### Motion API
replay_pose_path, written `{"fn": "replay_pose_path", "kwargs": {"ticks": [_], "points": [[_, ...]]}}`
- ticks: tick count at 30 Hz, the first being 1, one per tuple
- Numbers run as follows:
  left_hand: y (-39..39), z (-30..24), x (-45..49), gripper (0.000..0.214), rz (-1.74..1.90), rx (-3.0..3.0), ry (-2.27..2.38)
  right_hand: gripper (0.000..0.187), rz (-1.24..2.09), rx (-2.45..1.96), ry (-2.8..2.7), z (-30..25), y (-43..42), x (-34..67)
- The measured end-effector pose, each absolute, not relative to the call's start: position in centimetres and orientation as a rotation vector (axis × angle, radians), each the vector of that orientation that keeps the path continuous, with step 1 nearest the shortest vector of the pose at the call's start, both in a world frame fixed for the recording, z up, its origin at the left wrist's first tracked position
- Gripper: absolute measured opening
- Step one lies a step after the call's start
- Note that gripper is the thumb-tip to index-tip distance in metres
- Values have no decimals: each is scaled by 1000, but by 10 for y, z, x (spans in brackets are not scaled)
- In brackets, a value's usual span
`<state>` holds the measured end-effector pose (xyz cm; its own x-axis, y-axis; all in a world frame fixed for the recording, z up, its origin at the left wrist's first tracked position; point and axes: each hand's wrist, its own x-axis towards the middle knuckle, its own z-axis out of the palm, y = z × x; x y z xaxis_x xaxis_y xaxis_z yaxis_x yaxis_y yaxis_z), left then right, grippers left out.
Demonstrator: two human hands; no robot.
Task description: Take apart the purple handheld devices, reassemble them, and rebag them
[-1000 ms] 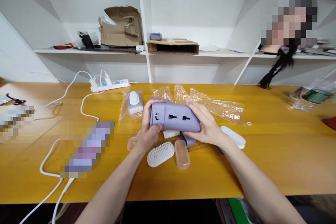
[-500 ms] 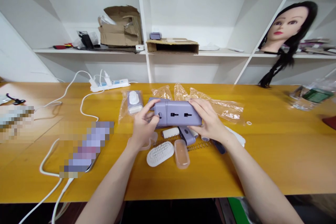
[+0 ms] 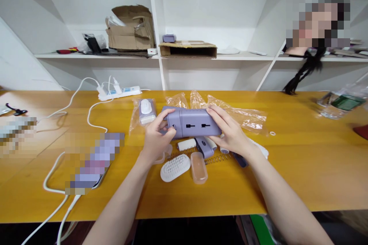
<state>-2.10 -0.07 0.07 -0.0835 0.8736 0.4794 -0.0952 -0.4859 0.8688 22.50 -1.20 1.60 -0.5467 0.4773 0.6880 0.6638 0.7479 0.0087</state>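
Between both hands is a purple plastic case (image 3: 194, 116) with two black keyhole-like slots on the side facing me. My left hand (image 3: 156, 132) grips its left end, the thumb near a small dark opening. At the right end, my right hand (image 3: 231, 132) wraps the corner with fingers on top. Below the case lie a white oval bristle brush (image 3: 175, 167), a translucent oblong cover (image 3: 199, 167), metal springs (image 3: 218, 159), a white roller (image 3: 186, 144) and a purple part with a black oval (image 3: 204, 147). The case's underside and back are hidden.
Clear plastic bags (image 3: 244, 118) lie behind the case, beside a bagged purple item (image 3: 147, 111). A blurred phone-like device (image 3: 99, 160) and white cables are at left, a power strip (image 3: 120, 92) behind. A bottle (image 3: 342, 103) lies at right. Shelves hold cardboard boxes (image 3: 188, 49).
The case has shifted very slightly in my hands, its left end a little further left. Both hands keep their grip, and the parts on the table stay where they were.
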Motion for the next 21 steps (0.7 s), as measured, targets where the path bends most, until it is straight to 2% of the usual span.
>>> {"fn": "replay_pose_path", "kwargs": {"ticks": [5, 13, 17, 21], "points": [[-3, -2, -23, 51, 1632, 1641, 988, 84, -408, -846, -2249, 17, -14, 224], [0, -8, -26, 67, 1567, 1798, 639, 85, -194, -849, -2194, 18, -13, 221], [-4, -8, -23, 79, 1529, 1812, 655, 87, -131, -824, -2204, 17, -16, 215], [-6, -8, -23, 78, 1511, 1799, 696, 85, -125, -831, -2245, 16, -18, 213]]}}
